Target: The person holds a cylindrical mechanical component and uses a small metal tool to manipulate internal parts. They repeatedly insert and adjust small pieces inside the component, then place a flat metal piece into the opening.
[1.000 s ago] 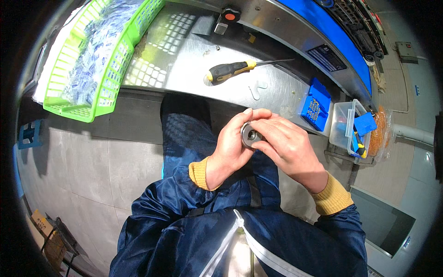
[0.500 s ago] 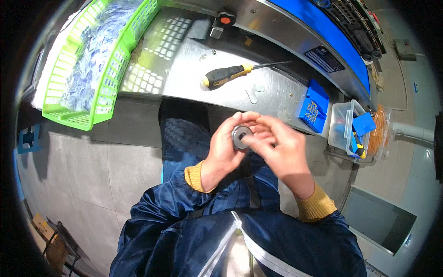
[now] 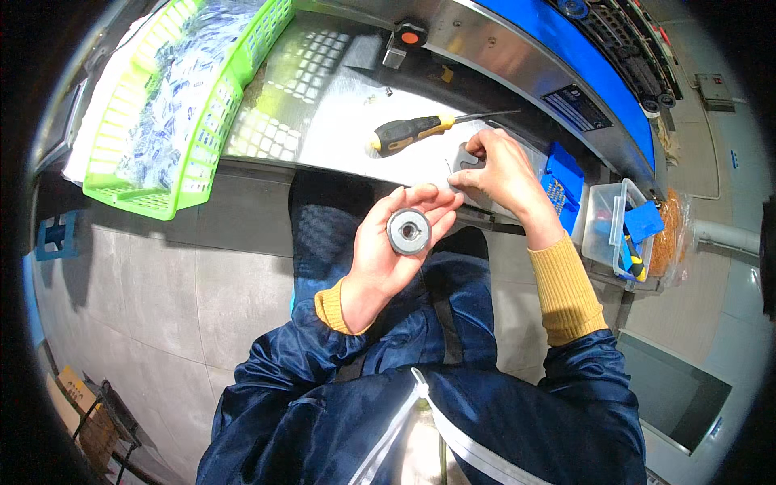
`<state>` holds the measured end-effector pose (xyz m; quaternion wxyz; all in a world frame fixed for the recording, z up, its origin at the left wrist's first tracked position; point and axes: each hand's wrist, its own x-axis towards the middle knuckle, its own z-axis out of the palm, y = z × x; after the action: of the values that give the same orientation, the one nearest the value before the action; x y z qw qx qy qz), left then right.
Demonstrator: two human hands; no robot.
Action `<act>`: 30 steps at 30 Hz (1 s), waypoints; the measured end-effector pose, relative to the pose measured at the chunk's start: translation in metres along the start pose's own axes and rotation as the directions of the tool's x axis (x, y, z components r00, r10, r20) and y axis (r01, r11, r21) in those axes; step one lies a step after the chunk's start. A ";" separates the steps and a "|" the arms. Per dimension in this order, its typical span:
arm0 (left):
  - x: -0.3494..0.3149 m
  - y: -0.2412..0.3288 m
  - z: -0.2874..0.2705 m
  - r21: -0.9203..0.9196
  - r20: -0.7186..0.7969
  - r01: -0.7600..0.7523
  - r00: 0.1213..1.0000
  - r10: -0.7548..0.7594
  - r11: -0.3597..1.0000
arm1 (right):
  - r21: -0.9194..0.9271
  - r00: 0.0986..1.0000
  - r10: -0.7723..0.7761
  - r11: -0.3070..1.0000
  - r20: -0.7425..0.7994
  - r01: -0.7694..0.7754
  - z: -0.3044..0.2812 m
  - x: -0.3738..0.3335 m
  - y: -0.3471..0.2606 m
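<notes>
My left hand (image 3: 381, 257) is turned palm up and holds a round grey metal part (image 3: 397, 232) with a hole in its middle, its flat face showing. The fingers lie beneath and behind it. Over the front of the steel ledge, my right hand (image 3: 503, 171) reaches down with bent fingers, thumb and fingertips a little apart. Around the fingertips is a small flat metal piece (image 3: 450, 166), mostly hidden by them. Behind that hand lies a screwdriver (image 3: 411, 133) with a black and yellow handle, its shaft pointing right.
A green basket (image 3: 192, 166) full of small clear bags stands at the left. On the right are a blue case (image 3: 563, 182) of small bits and a clear plastic bin (image 3: 602, 218) with tools. A steel and blue machine housing (image 3: 517, 48) rises behind the ledge.
My right hand has left the round metal part and moved up and right to the ledge. The part now rests in my left hand alone. The view has shifted slightly.
</notes>
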<state>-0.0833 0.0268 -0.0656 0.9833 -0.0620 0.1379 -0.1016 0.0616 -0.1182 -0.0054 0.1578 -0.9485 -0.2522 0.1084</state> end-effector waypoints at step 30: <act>0.004 -0.011 0.004 0.054 -0.006 0.029 1.000 -0.029 0.998 | 0.493 0.978 -0.208 0.849 -0.015 0.189 -0.040 -0.085 -0.063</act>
<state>-0.0804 0.0155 -0.0613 0.9827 -0.0371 0.1367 -0.1196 -0.0266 -0.1199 0.0646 0.3993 -0.8437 -0.3158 0.1703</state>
